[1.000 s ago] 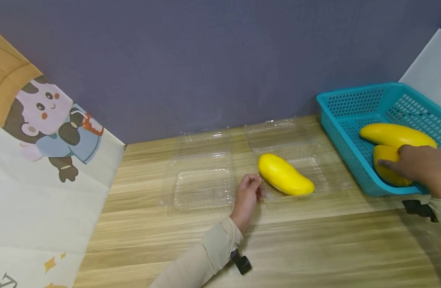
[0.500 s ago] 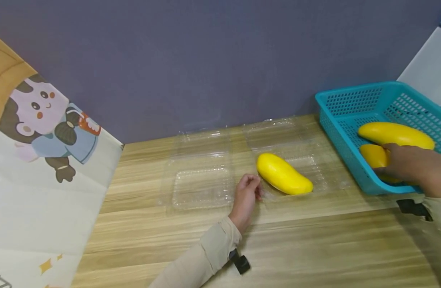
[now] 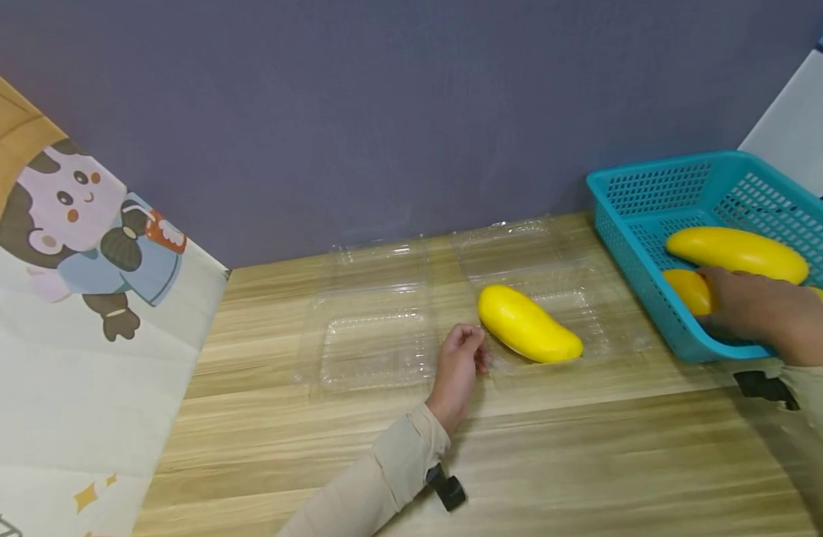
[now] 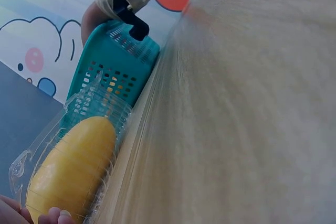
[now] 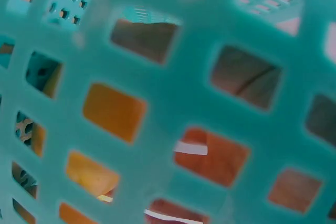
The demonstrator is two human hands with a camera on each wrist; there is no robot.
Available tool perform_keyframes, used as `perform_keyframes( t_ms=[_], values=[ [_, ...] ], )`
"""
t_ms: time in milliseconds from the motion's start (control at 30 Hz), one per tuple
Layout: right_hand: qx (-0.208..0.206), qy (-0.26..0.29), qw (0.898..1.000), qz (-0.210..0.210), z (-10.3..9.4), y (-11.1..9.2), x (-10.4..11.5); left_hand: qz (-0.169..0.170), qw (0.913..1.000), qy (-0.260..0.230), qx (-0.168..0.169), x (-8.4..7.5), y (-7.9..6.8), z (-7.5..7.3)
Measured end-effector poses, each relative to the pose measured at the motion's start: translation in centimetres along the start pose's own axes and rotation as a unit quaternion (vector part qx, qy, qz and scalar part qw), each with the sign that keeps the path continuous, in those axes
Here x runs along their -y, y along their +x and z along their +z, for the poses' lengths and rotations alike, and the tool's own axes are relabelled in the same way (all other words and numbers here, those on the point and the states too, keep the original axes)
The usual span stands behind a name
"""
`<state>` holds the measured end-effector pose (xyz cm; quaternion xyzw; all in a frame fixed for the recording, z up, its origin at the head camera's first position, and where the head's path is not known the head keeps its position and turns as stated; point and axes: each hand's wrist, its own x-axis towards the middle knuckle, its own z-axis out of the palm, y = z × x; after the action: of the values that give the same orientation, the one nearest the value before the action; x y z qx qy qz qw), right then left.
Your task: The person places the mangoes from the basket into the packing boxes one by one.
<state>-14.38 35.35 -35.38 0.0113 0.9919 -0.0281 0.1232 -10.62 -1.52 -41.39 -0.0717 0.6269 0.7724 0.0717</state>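
In the basket, my right hand [image 3: 753, 309] grips a mango [image 3: 686, 291], its near end orange-yellow and most of it hidden under the hand. A yellow tip shows right of the hand; I cannot tell if it belongs to the same mango. Behind it lies another yellow mango [image 3: 736, 252]. My left hand [image 3: 461, 365] pinches the left edge of an open clear plastic clamshell box [image 3: 586, 328]. A yellow mango [image 3: 528, 324] lies tilted in that box. The right wrist view shows orange-yellow fruit [image 5: 113, 111] and the hand through the basket's holes.
The teal plastic basket [image 3: 653, 298] stands at the right against the grey back wall [image 3: 384, 112]. A second open clear clamshell box [image 3: 377, 350] is left of my left hand. A cartoon-printed sheet [image 3: 82, 373] borders the wooden tabletop [image 3: 518, 462] on the left.
My right hand has shifted slightly left within the basket, and the mango under it has turned and moved left with it. My left hand and the boxed mango stay put.
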Motion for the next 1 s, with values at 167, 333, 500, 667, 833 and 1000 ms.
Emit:
perform_keyframes(
  t_ms=[167,333,500,667,833,1000],
  values=[
    [-0.014,-0.005,1.000,0.011,0.09,0.05,-0.02,0.001,1.0000,-0.001,0.000,0.00,-0.01,0.12],
    [-0.001,-0.001,1.000,0.009,-0.13,-0.14,-0.01,0.002,1.0000,-0.002,0.002,-0.04,-0.05,0.18],
    [0.010,-0.006,1.000,0.006,-0.27,-0.30,-0.11,-0.001,1.0000,0.000,0.005,0.00,-0.05,0.17],
    [0.019,-0.007,1.000,-0.017,-0.33,-0.25,-0.44,-0.003,1.0000,0.000,0.006,0.04,-0.04,0.27],
    [0.021,-0.014,1.000,-0.018,-0.35,-0.19,-0.66,-0.002,1.0000,0.001,0.008,0.07,-0.07,0.35],
    [0.022,-0.007,1.000,-0.019,-0.43,-0.11,-0.79,-0.004,0.9999,0.000,0.009,-0.01,-0.16,0.34]
  ],
)
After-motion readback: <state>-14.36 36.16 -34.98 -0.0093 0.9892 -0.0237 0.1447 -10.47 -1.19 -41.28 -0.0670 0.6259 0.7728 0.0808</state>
